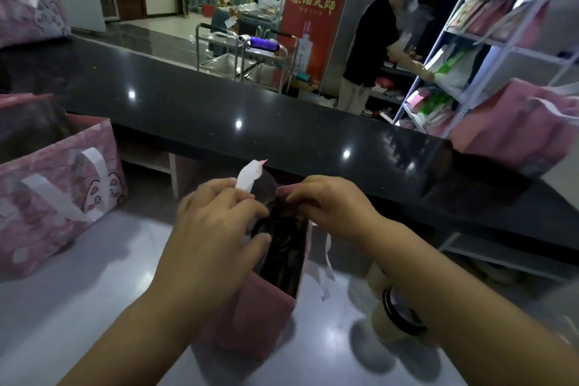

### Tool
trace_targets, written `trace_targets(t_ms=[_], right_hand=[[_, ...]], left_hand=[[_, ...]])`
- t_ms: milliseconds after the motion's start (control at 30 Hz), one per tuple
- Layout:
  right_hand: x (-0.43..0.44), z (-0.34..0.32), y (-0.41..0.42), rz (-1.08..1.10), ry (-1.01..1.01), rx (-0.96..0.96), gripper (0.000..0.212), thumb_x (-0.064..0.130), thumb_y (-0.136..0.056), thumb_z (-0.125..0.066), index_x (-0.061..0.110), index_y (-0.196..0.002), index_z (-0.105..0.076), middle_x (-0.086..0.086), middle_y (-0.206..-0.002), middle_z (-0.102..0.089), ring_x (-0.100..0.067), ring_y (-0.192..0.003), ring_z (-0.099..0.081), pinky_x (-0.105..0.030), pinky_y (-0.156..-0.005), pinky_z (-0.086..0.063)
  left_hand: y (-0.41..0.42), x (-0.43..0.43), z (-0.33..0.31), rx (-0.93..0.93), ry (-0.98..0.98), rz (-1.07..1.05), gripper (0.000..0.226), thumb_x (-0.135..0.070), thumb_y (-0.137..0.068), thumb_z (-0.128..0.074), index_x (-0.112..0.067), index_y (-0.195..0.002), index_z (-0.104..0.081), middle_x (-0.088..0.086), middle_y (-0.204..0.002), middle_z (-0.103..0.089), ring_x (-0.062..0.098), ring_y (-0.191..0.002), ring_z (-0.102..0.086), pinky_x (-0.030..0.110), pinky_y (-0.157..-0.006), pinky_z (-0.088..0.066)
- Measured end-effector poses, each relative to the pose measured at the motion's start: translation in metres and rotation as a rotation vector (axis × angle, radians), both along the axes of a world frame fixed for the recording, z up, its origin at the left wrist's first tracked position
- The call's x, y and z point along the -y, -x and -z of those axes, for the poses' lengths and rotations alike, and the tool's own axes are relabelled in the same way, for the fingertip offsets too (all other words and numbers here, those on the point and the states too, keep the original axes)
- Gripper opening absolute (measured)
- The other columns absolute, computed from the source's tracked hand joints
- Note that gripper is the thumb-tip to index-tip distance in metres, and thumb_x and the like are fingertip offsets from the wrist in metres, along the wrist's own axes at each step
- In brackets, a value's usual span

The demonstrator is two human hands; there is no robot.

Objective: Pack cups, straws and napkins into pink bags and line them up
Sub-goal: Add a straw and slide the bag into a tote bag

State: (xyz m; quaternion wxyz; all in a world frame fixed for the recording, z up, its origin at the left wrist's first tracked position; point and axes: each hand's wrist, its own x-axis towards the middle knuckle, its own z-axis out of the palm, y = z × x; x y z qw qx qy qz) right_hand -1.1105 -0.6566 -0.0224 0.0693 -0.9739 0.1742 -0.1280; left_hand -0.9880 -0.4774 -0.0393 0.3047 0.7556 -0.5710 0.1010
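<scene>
Both hands were clamped on the mouth of the pink bag (250, 316), which stood upright on the pale worktop (78, 307) at the centre of the view. The left hand (216, 219) gripped the rim on the 10 o'clock side, with the white handle (249, 175) poking up past its fingers. The right hand (329, 204) pinched the rim at 1 o'clock, so the two held the opening between them.

The inside was dark. A round shape near the top may have been a cup lid, but I could not tell, and no straw or napkin could be made out.

At 4 o'clock from the bag, partly under the right forearm, a lidded cup (383, 323) stood on the pale worktop, not yet packed.

Three more bags were in sight: a cat-print bag (62, 197) at 9 o'clock on the pale worktop, a far bag (28, 0) at 11 o'clock, and a right-side bag (513, 125) at 2 o'clock on the dark worktop (250, 103). Their contents were hidden.

Judging by this, packing was partway through: several bags were out, at least one cup was left to pack, and the bags stood well apart rather than in a line.
</scene>
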Motion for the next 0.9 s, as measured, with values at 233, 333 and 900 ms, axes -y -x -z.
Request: trace_targets(t_ms=[233, 333, 900], right_hand=[[0.021, 0.005, 0.106, 0.192, -0.098, 0.134, 0.030, 0.016, -0.085, -0.064, 0.020, -0.114, -0.066, 0.003, -0.100, -0.068, -0.015, -0.090, -0.062, -0.034, -0.078, -0.051], [0.038, 0.012, 0.164, 0.296, -0.153, 0.142, 0.029, 0.017, -0.086, -0.063, 0.022, -0.114, -0.066, 0.005, -0.099, -0.069, -0.012, -0.091, -0.062, -0.031, -0.079, -0.050], [0.055, 0.169, 0.470, 0.844, -0.566, -0.157, 0.019, 0.022, -0.086, -0.061, 0.030, -0.100, -0.070, 0.012, -0.104, -0.067, 0.000, -0.085, -0.056, -0.016, -0.079, -0.046]], left_hand=[[0.067, 0.043, -0.014, 0.074, 0.051, 0.028, 0.018, -0.034, -0.080, -0.061, -0.023, -0.093, -0.069, -0.004, -0.096, -0.068, 0.025, -0.112, -0.050, 0.039, -0.092, -0.026], [0.110, 0.068, -0.014, 0.098, 0.015, 0.102, 0.026, -0.037, -0.075, -0.057, -0.021, -0.091, -0.070, -0.003, -0.093, -0.069, 0.026, -0.109, -0.056, 0.044, -0.091, -0.033], [0.369, 0.186, 0.093, 0.160, -0.460, 0.568, 0.027, -0.030, -0.089, -0.048, -0.028, -0.115, -0.054, -0.007, -0.115, -0.057, 0.017, -0.109, -0.050, 0.031, -0.083, -0.040]])
